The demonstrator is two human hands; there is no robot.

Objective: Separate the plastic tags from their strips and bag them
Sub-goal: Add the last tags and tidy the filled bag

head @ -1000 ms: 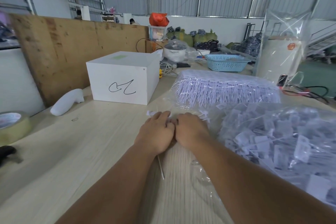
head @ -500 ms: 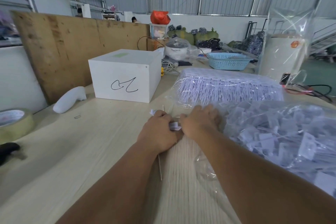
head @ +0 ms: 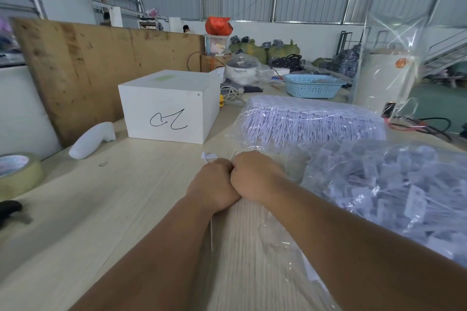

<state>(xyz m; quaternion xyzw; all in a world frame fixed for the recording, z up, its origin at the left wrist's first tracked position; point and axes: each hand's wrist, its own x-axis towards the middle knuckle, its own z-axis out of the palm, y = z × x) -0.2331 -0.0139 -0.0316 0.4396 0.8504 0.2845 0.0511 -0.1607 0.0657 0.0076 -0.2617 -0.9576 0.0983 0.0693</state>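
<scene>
My left hand (head: pixel 213 185) and my right hand (head: pixel 255 175) are pressed knuckle to knuckle at the table's middle, both gripping a strip of white plastic tags (head: pixel 208 156). Only the strip's far end and its thin spine (head: pixel 211 232), trailing back under my left wrist, are visible. A clear bag of loose tags (head: pixel 394 189) lies right of my right forearm. Beyond my hands lies a clear bag of unseparated tag strips (head: pixel 310 121).
A white box (head: pixel 168 106) with a black scribble stands behind my hands at the left. A white foam piece (head: pixel 92 140), a tape roll (head: pixel 17 174) and a black object (head: pixel 8 209) lie at the left. A blue basket (head: pixel 312 86) and an upright clear bag (head: pixel 386 65) stand at the back right.
My right hand had spread toward the bag of loose tags half a second ago; it has come back against my left hand, fingers curled on the strip.
</scene>
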